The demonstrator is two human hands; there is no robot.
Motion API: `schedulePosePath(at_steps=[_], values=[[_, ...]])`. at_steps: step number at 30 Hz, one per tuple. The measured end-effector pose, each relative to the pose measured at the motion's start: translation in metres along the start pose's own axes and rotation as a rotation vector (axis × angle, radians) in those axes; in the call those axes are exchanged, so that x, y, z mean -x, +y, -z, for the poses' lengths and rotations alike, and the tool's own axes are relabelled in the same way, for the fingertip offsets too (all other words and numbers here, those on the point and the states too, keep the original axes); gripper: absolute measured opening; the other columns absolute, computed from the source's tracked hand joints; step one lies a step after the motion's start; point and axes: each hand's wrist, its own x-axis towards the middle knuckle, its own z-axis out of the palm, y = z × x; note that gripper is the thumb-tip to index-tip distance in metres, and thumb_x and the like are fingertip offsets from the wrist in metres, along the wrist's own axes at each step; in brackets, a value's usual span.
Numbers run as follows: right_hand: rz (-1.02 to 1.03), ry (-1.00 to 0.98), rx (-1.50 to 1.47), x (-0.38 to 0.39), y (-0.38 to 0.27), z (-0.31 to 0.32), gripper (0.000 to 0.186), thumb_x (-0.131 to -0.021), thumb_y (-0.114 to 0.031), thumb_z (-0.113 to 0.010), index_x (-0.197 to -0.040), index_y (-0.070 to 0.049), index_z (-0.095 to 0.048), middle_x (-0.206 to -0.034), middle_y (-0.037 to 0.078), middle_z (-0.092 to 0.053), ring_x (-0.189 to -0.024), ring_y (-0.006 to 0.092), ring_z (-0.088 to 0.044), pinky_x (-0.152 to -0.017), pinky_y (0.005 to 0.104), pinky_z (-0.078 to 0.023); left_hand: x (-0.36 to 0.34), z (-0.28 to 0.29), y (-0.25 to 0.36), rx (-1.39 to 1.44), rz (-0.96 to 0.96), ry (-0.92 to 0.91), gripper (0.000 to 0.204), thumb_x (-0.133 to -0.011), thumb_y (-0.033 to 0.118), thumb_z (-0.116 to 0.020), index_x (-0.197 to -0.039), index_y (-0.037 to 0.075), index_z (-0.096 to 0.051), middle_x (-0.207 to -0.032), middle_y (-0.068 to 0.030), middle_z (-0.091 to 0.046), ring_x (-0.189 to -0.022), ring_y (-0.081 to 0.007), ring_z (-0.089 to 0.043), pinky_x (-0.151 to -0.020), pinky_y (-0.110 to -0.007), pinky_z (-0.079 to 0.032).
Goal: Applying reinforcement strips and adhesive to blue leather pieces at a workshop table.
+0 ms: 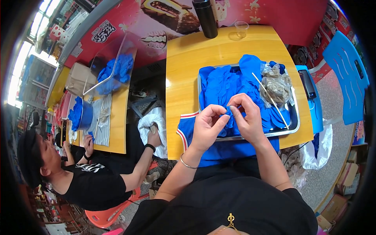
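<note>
My left hand (208, 127) and my right hand (247, 121) meet over the metal tray (290, 128), both with bent fingers pinched on a small blue piece (227, 111), largely hidden by fingertips. Blue fabric pieces (219, 84) are heaped in the tray. A crumpled clear plastic bag (274, 88) with grey-brown contents lies at its right, and a thin pale stick (266, 92) slants across it. Blue cloth with red-and-white trim (185, 133) lies under the tray on the yellow table (180, 58).
A black flask (203, 17) and clear cup (241, 29) stand at the back. Left, a seated co-worker (90, 180) reaches into a white sack (152, 121) beside another table (119, 137) with blue-filled containers (80, 113). A blue chair (344, 74) and white bag (321, 152) are right.
</note>
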Motion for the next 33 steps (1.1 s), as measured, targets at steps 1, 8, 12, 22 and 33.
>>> schedulePosePath(at_steps=[1, 8, 12, 22, 33], values=[[0.002, 0.011, -0.010, 0.000, 0.001, 0.000, 0.008, -0.080, 0.001, -0.060, -0.084, -0.001, -0.053, -0.079, 0.007, -0.055, -0.067, 0.0156, -0.053, -0.056, 0.0252, -0.042, 0.000, -0.001, 0.002, -0.062, 0.006, 0.005, 0.011, -0.087, 0.005, -0.059, -0.096, 0.004, -0.053, -0.084, 0.0023, -0.051, -0.074, -0.0017, -0.046, -0.064, -0.016, -0.040], [0.046, -0.001, 0.058, -0.001, -0.004, 0.003, 0.009, -0.079, 0.000, -0.062, -0.083, -0.001, -0.054, -0.077, 0.008, -0.055, -0.066, 0.0184, -0.054, -0.055, 0.0265, -0.042, 0.003, 0.000, 0.008, 0.086, 0.061, -0.039, 0.012, -0.085, 0.006, -0.062, -0.090, 0.006, -0.051, -0.081, 0.0042, -0.046, -0.069, -0.0003, -0.042, -0.059, -0.015, -0.037], [0.029, -0.072, 0.053, 0.002, -0.001, 0.005, 0.009, -0.079, 0.000, -0.062, -0.084, -0.001, -0.055, -0.076, 0.009, -0.055, -0.065, 0.0198, -0.055, -0.055, 0.0272, -0.043, -0.003, 0.019, 0.007, -0.005, 0.115, -0.264, 0.013, -0.085, 0.009, -0.063, -0.089, 0.007, -0.050, -0.080, 0.0056, -0.045, -0.068, 0.0003, -0.041, -0.057, -0.015, -0.033], [-0.149, 0.080, -0.133, 0.005, 0.003, 0.009, 0.009, -0.081, -0.006, -0.063, -0.086, -0.001, -0.057, -0.079, 0.006, -0.060, -0.068, 0.0127, -0.057, -0.059, 0.0240, -0.045, -0.009, 0.015, -0.005, 0.346, 0.193, -0.041, 0.008, -0.092, 0.011, -0.053, -0.099, 0.009, -0.049, -0.088, -0.0011, -0.056, -0.075, -0.0089, -0.052, -0.067, -0.023, -0.044], [-0.050, -0.028, 0.000, 0.011, 0.008, 0.011, 0.012, -0.076, -0.002, -0.067, -0.085, -0.004, -0.059, -0.081, 0.004, -0.057, -0.068, 0.0119, -0.055, -0.053, 0.0218, -0.041, -0.007, 0.010, -0.010, 0.291, 0.104, 0.049, 0.014, -0.089, 0.003, -0.055, -0.100, 0.008, -0.050, -0.094, -0.0050, -0.060, -0.081, -0.0120, -0.056, -0.074, -0.026, -0.046]])
